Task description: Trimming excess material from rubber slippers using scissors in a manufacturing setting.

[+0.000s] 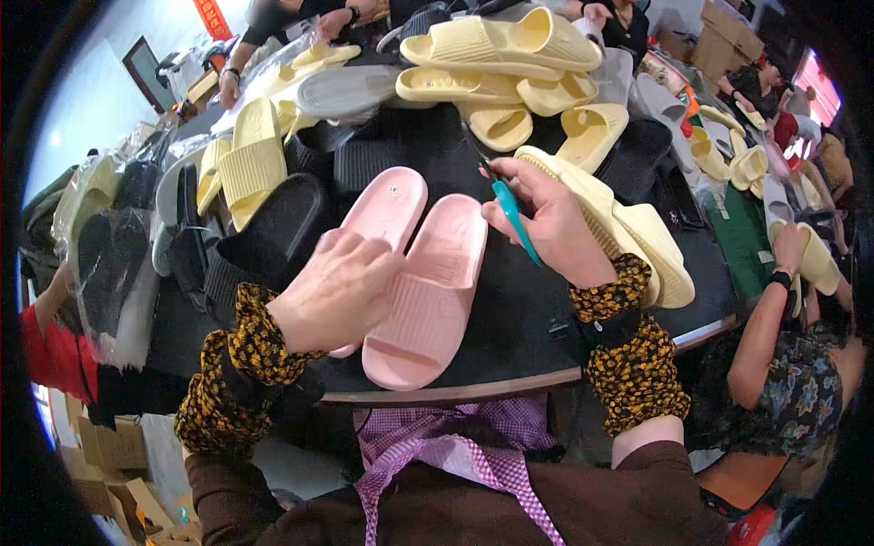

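Note:
A pair of pink slide slippers lies on the black tabletop in front of me, soles down and toes toward me. Over the left pink slipper [390, 202] my left hand [335, 284] is closed, its fingers curled at the strap and hiding most of it. Beside it, the right pink slipper [428, 309] shows its ribbed strap in full. My right hand [557, 218] grips scissors [515, 224] with teal handles, just right of that slipper's heel. Their dark blades point away from me, and whether they are parted is hard to see.
Yellow slippers [496, 45] are piled at the far side, and more yellow slippers [628, 227] lie by my right hand. A black slipper [269, 241] sits left of the pink pair. Bagged slippers [114, 246] hang at left. A co-worker's arm [765, 318] holds a slipper at right.

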A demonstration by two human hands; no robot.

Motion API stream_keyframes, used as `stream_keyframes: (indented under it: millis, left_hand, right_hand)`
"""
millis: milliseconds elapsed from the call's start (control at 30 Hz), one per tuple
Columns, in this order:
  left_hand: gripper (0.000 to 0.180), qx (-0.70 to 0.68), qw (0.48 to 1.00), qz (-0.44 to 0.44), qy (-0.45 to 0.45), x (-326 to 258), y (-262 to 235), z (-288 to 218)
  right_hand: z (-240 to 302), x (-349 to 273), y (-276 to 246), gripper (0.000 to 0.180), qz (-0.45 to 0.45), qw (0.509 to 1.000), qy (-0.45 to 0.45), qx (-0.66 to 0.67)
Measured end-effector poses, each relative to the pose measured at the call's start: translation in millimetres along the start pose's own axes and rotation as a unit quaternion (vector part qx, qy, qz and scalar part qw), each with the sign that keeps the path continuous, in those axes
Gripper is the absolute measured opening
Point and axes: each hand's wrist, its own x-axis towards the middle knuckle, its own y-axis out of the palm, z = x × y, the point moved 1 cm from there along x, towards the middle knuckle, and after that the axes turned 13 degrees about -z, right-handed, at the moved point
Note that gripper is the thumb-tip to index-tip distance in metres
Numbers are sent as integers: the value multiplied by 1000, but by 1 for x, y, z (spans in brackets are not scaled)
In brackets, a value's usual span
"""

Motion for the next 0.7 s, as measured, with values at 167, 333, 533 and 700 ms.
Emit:
stream_keyframes:
  millis: [167, 333, 533, 700]
  left_hand:
    - [48, 18, 983, -114, -141, -29, -3, -7]
    - [48, -1, 928, -239, -284, -85, 28, -8]
    - [49, -10, 897, -276, -345, -114, 66, -23]
    - [50, -26, 893, -274, -355, -107, 70, -22]
  right_hand:
    - [22, 2, 9, 35, 64, 996, -28, -51]
    - [-3, -5, 9, 39, 96, 991, -22, -89]
    - [4, -8, 24, 27, 169, 981, -21, -90]
    - [5, -13, 21, 36, 193, 977, -1, -94]
